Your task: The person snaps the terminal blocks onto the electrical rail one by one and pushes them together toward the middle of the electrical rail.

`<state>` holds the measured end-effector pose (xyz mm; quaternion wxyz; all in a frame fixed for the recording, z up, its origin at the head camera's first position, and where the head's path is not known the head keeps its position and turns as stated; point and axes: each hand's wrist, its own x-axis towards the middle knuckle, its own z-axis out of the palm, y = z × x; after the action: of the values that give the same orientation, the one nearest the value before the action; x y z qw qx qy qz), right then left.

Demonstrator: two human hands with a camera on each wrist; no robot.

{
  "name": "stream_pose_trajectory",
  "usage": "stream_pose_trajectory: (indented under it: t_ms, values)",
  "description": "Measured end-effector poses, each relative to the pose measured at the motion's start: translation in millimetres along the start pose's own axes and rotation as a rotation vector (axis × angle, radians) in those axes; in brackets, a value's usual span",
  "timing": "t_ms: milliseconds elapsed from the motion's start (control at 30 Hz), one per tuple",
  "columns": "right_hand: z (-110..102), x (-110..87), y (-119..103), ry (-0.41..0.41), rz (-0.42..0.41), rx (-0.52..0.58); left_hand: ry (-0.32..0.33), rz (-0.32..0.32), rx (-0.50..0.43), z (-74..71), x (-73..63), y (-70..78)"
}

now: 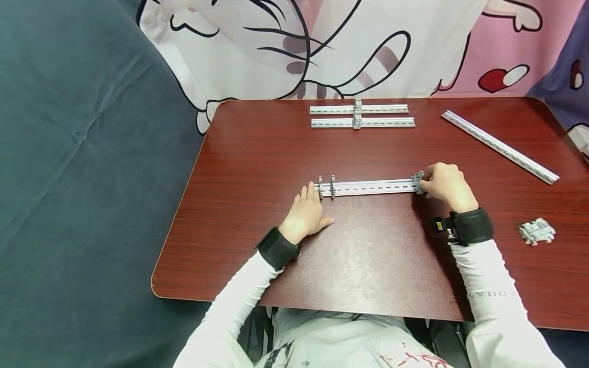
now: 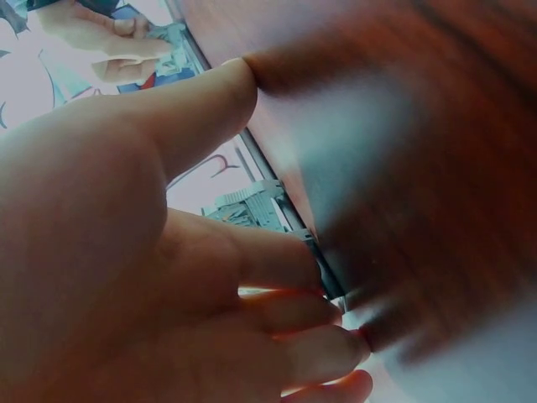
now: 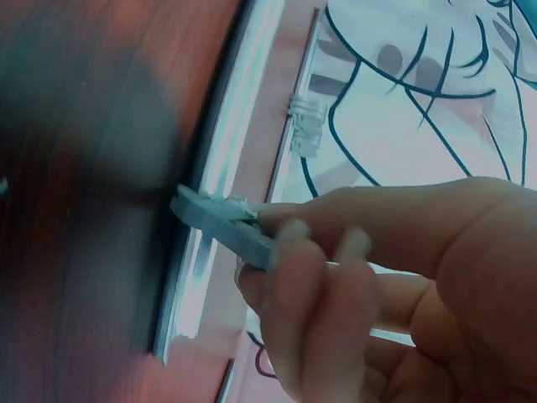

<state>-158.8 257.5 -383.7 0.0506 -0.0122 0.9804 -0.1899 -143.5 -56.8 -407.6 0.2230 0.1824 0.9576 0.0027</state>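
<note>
Your slotted mounting rail [image 1: 375, 187] lies crosswise at the centre of the frame, on the desk [image 1: 239, 220]. Your left hand [image 1: 306, 214] is at its left end, fingers straight, thumb spread away, gripping nothing. This placement probably acts as a stop against leftward sliding. Your right hand [image 1: 448, 184] pinches a grey terminal block [image 1: 417, 182] between thumb and fingers near the rail's right end. The pinch probably lets you control the block's angle across the rail; you cannot tell whether it is fully seated. Two thin upright blocks [image 1: 333, 187] stand across the rail just beside your left fingertips.

At the right of the frame, a cluster of grey blocks [image 1: 537, 231] lies near your right forearm, presumably for easy reach. Two parallel rails [image 1: 386, 122] at top centre and a diagonal rail [image 1: 501, 147] at upper right appear set back to allow arm movement.
</note>
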Motion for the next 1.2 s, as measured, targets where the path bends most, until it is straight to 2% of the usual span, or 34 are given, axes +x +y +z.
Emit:
stream_pose_trajectory:
  t_ms: [433,800,933,1200]
  values:
    - [5,8.6,-6,0.071,-0.01,-0.085,0.011,0.013,0.012,-0.5,1.0,-0.3]
    - [-5,22.0,-12,-0.112,0.11,-0.079,-0.008,0.003,-0.001,-0.5,3.0,0.8]
    - [-6,20.9,-9,-0.116,0.118,-0.068,-0.013,0.012,-0.006,-1.2,3.6,1.9]
    - [-8,6.1,-5,-0.111,0.066,0.007,-0.029,-0.003,0.03,-2.7,1.3,1.0]
